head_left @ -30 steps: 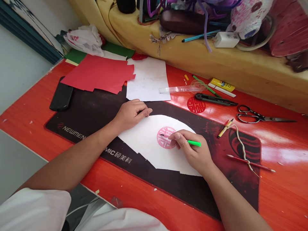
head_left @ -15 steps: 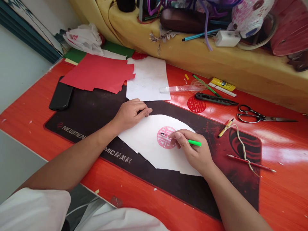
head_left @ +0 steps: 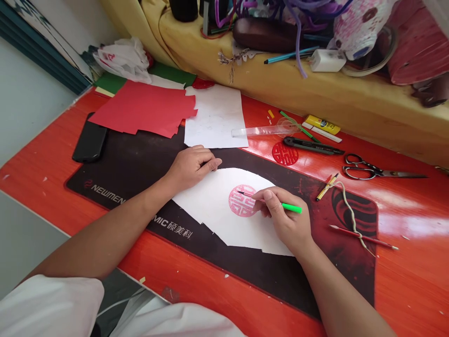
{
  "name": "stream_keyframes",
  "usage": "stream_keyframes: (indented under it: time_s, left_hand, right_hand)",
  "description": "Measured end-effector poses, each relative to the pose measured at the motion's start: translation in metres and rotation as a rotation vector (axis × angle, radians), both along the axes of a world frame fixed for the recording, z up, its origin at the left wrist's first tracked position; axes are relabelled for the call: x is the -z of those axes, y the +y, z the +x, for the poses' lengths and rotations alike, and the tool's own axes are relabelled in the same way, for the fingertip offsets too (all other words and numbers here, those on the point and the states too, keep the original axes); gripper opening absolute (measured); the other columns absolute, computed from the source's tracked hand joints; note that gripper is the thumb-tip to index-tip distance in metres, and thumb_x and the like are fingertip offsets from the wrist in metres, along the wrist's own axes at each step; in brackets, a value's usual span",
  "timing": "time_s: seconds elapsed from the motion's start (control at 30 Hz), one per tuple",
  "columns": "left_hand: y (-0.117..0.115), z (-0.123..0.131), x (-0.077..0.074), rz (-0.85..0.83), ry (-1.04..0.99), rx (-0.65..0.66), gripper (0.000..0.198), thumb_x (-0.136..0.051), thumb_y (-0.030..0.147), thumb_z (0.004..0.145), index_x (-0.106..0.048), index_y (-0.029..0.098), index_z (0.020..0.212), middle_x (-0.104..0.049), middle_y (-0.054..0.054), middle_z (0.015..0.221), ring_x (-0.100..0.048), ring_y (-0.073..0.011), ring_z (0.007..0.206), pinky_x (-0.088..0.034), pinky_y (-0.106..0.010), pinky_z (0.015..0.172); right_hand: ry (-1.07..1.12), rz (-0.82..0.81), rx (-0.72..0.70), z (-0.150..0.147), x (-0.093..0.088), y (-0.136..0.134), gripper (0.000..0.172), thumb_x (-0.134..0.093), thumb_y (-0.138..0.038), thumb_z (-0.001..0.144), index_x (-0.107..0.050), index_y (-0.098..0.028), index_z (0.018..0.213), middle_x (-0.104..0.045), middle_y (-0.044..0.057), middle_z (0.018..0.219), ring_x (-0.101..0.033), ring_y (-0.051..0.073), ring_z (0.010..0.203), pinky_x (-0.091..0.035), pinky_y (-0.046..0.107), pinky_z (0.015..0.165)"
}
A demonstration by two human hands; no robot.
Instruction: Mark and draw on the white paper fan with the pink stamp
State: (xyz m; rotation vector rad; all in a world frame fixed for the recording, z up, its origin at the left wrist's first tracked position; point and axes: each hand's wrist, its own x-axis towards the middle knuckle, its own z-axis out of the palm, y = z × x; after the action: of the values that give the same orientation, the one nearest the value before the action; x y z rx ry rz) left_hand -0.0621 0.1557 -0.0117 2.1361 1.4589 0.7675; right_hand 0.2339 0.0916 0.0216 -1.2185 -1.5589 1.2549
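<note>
1. The right hand grips a slim, green-ended pen, its dark tip over a round pink lattice motif.
2. The left hand, fingers curled, rests at the motif's flat white fan-shaped paper; whether it pinches, I cannot tell.
3. Beneath lies a black-and-red mat, lettered "NEWMEN" and "MIC硕美科".
</note>
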Motion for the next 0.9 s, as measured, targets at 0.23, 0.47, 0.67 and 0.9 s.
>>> stream_keyframes:
  time_s: [0.23, 0.47, 0.67, 0.9]
  left_hand:
    - [0.0, 0.0, -0.001, 0.012, -0.005, 0.018, 0.039, -0.061, 0.045, 0.109, -0.071, 0.024, 0.078, -0.076, -0.001, 0.08, -0.067, -0.0212, 0.083, -0.047, -0.037, 0.077]
    - [0.001, 0.0, 0.002, 0.044, 0.043, 0.012, 0.033, -0.066, 0.045, 0.105, -0.073, 0.024, 0.08, -0.076, -0.002, 0.082, -0.068, -0.0223, 0.084, -0.047, -0.037, 0.077]
    - [0.001, 0.0, 0.002, 0.04, 0.031, 0.019, 0.032, -0.066, 0.044, 0.105, -0.072, 0.024, 0.08, -0.077, -0.002, 0.082, -0.068, -0.0224, 0.085, -0.048, -0.037, 0.078]
    - [0.001, 0.001, 0.001, 0.042, 0.019, 0.009, 0.033, -0.066, 0.047, 0.105, -0.071, 0.025, 0.08, -0.077, -0.001, 0.082, -0.068, -0.0221, 0.085, -0.047, -0.037, 0.077]
  right_hand:
    - [0.052, 0.052, 0.081, -0.001, -0.002, 0.001, 0.044, -0.066, -0.057, 0.11, -0.086, -0.022, 0.092, -0.077, 0.005, 0.072, -0.064, 0.016, 0.058, -0.053, 0.029, 0.057]
    - [0.014, 0.027, 0.029, 0.005, -0.017, -0.002, 0.046, -0.065, -0.058, 0.11, -0.086, -0.022, 0.093, -0.077, 0.005, 0.072, -0.063, 0.016, 0.058, -0.052, 0.03, 0.055]
    - [0.082, 0.026, 0.129, 0.027, -0.027, -0.005, 0.038, -0.07, -0.053, 0.108, -0.086, -0.022, 0.094, -0.077, 0.005, 0.073, -0.063, 0.016, 0.058, -0.05, 0.03, 0.054]
    - [0.25, 0.016, 0.305, 0.05, -0.034, -0.002, 0.035, -0.072, -0.052, 0.105, -0.084, -0.023, 0.09, -0.073, 0.004, 0.066, -0.06, 0.016, 0.055, -0.043, 0.027, 0.047]
